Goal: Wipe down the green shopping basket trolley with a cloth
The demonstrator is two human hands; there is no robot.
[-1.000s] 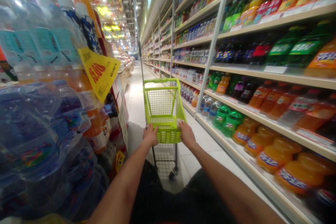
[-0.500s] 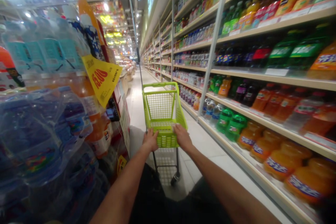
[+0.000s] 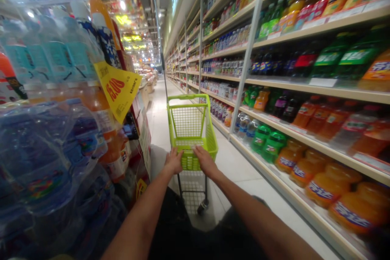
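A lime-green shopping cart (image 3: 191,164) with a lattice basket stands in front of me, on a dark frame with a wheel showing below. No goods show in its basket. My left hand (image 3: 174,161) holds the left part of the cart's near edge. On the same edge, right of its middle, my right hand (image 3: 206,162) rests with its fingers over the top. Both hands touch the cart, and a short stretch of green edge shows between them. The undersides of the fingers are hidden.
Shelves of drink bottles (image 3: 317,193) line the right side. On the left rise stacked bottle packs (image 3: 45,158), with a yellow price sign (image 3: 118,89) jutting toward the aisle. A pale tiled floor (image 3: 160,93) runs ahead between them.
My right hand has slid left along the cart's near edge, closer to my left hand. The cart appears very slightly further right in view. The shelves look almost the same.
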